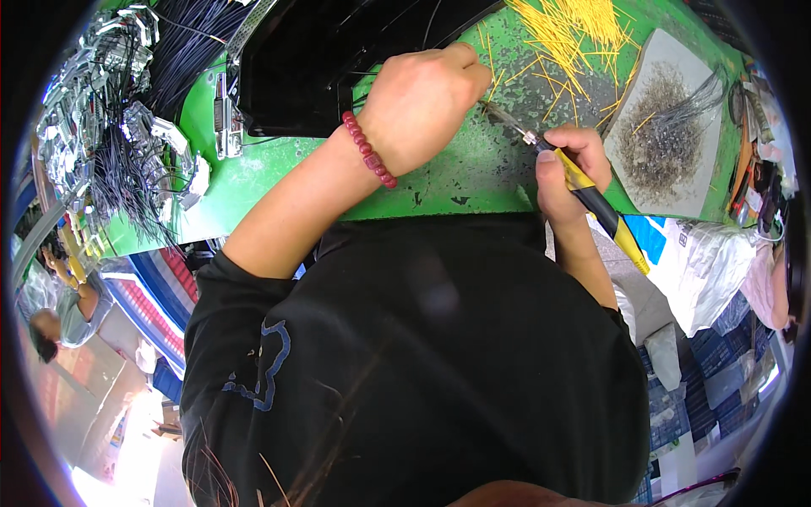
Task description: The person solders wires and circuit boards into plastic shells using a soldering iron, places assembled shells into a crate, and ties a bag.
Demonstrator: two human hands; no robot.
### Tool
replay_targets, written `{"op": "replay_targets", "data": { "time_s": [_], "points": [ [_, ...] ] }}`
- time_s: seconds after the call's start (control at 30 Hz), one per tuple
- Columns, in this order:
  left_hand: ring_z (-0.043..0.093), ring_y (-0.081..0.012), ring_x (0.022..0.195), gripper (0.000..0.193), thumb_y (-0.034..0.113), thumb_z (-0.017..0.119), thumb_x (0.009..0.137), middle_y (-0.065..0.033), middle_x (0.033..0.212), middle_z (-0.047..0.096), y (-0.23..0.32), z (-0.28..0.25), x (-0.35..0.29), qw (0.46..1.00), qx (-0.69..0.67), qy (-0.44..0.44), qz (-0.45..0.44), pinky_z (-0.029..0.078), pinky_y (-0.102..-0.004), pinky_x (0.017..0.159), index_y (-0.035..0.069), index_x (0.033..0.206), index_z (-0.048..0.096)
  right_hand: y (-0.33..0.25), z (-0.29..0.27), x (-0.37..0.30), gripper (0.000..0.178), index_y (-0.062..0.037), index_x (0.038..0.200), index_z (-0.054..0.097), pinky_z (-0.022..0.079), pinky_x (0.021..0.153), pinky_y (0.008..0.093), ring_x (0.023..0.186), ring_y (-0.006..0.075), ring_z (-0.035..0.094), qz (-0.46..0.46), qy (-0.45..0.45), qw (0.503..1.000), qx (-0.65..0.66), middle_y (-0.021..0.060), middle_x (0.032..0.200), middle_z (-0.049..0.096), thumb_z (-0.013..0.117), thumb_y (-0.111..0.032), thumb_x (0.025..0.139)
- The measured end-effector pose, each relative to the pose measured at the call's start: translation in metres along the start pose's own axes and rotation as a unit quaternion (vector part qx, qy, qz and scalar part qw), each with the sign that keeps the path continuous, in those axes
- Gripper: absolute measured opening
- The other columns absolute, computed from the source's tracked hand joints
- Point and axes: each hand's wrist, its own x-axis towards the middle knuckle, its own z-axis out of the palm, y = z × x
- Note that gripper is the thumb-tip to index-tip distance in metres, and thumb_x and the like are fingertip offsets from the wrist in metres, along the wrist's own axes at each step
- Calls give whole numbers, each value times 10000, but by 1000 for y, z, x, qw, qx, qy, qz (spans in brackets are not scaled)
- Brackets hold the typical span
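A soldering iron (601, 207) with a yellow and black handle lies in the grip of my right hand (568, 173), thumb and fingers closed around it. Its metal tip points up and left, ending close below the fingers of my left hand (427, 101). That hand is closed, wearing a dark red bead bracelet (369, 152) at the wrist. Its fingertips are turned away, so what they pinch cannot be made out. A black tray-like box (296, 84) stands behind my left wrist, with dark wires near its edge.
Metal connector parts with black wires (127, 127) are heaped at the left of the green table (296, 182). Thin yellow strips (583, 34) lie scattered at the back right. A pale board (684, 169) carries grey debris and fine wires. Another person (80, 308) is at far left.
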Motion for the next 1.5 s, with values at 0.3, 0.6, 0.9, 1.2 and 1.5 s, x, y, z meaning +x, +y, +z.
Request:
{"op": "replay_targets", "data": {
  "time_s": [0.3,0.6,0.9,1.2,1.5],
  "points": [
    [658,-256,749,74,38,590,700,-84,809,596,0,1,-1,1000,2,-2,3,551,-368,606,59,771,596,5,-2,-3,229,-13,887,595,374,562,212,615,61,466,-2,19,1000,25,22,750,581,722,-169,777],
    [659,-254,744,75,37,597,696,-85,802,597,1,1,1,1000,1,2,9,552,-365,603,56,769,599,2,-2,-1,232,-14,883,594,374,547,215,603,58,469,-17,7,1000,20,23,734,583,727,-176,784],
    [657,-236,739,66,48,601,700,-72,794,597,-1,3,0,1000,8,15,8,551,-346,603,65,764,602,0,1,2,206,-21,877,594,367,525,211,577,50,466,-22,-19,999,-26,7,706,580,721,-145,772],
    [654,-236,748,64,53,596,710,-71,800,592,1,2,0,1000,9,9,9,551,-349,610,68,772,603,6,1,-6,225,-13,945,561,391,604,216,654,68,470,-16,51,996,68,35,767,562,690,-137,809],
    [634,-269,731,53,70,646,785,-61,857,598,4,-3,-2,999,26,-19,-14,527,-362,611,46,798,600,-4,4,8,237,4,1115,608,451,461,202,526,82,585,20,-11,999,44,79,795,645,651,-93,903]
  ]
}}
